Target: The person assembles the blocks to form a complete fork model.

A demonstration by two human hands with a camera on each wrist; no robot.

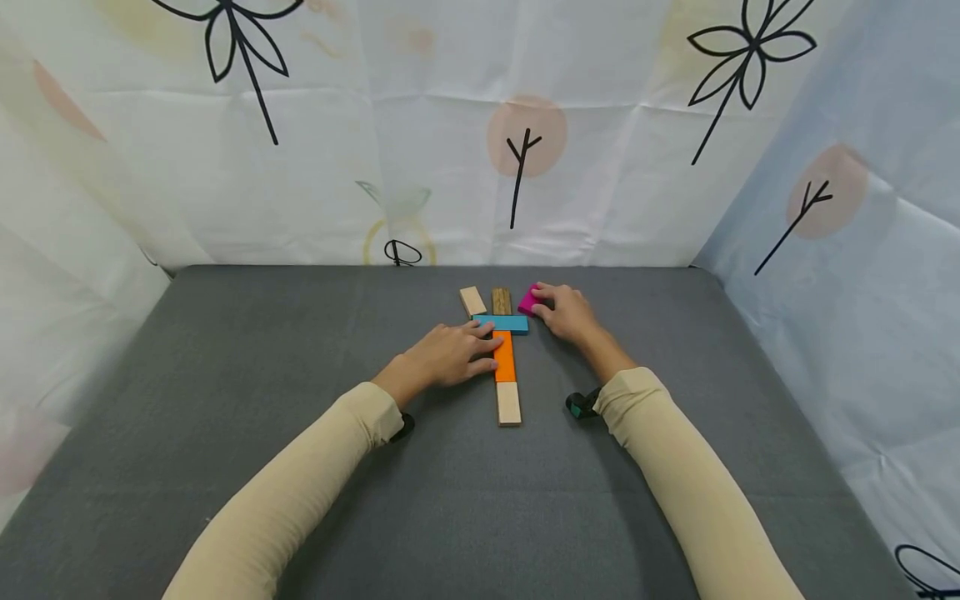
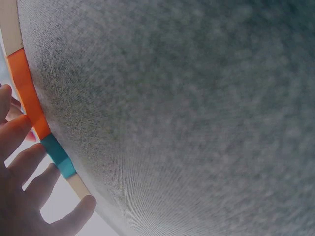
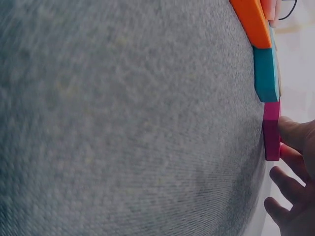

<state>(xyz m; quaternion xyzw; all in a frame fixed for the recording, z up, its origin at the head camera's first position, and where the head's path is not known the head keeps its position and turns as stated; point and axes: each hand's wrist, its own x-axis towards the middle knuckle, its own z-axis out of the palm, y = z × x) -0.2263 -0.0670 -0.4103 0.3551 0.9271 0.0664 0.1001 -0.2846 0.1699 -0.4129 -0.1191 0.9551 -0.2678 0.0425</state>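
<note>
Flat wooden blocks lie on the grey table in the head view. A blue block (image 1: 512, 324) lies crosswise, with an orange block (image 1: 506, 360) below it and a pale wood block (image 1: 508, 405) at the near end. Above the blue one are a brown block (image 1: 501, 301) and a slanted pale block (image 1: 472, 301). My left hand (image 1: 450, 353) rests with spread fingers touching the blue and orange blocks. Between thumb and finger my right hand (image 1: 567, 314) pinches a magenta block (image 1: 528, 301), tilted near the blue block's right end; the right wrist view shows that magenta block (image 3: 271, 132) low on the cloth.
Grey cloth covers the table (image 1: 300, 333). A white patterned curtain (image 1: 435, 133) hangs along its back edge, and another curtain (image 1: 847, 250) stands on the right. A dark wrist strap (image 1: 582, 405) shows at the right sleeve.
</note>
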